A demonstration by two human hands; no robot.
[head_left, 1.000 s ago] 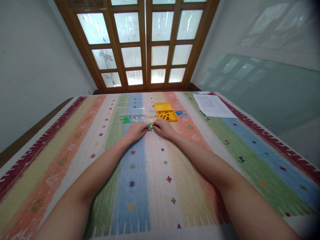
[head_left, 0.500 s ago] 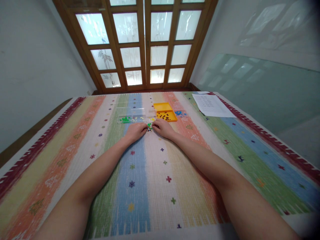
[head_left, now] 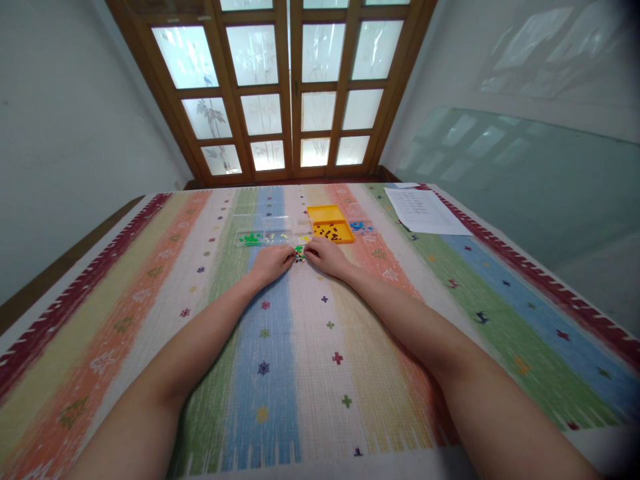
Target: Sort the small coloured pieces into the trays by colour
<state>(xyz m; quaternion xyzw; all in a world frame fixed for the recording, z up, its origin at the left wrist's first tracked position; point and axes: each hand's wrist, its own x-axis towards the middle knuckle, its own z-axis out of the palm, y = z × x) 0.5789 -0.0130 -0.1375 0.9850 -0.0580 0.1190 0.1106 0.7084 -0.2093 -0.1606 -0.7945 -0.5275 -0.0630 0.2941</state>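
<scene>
Near the table's middle, my left hand (head_left: 274, 262) and my right hand (head_left: 324, 255) rest close together with fingers curled in. Between their fingertips is a small cluster of green, dark and light pieces (head_left: 299, 255). Both hands are closed at its sides, but what their fingertips pinch is too small to make out. Just beyond my right hand lies an open orange box (head_left: 349, 232) with many small dark brown pieces (head_left: 327, 232). Behind my left hand stands a clear plastic case (head_left: 239, 230) with green pieces (head_left: 251, 239) and pale pieces (head_left: 270, 238). Several yellow pieces (head_left: 304, 239) lie behind the cluster.
Blue pieces (head_left: 357, 227) sit in a clear container right of the orange box. A printed paper sheet (head_left: 425, 211) lies at the far right. A striped, patterned tablecloth (head_left: 320, 400) covers the table. Wooden doors with glass panes (head_left: 295, 87) stand beyond the far edge.
</scene>
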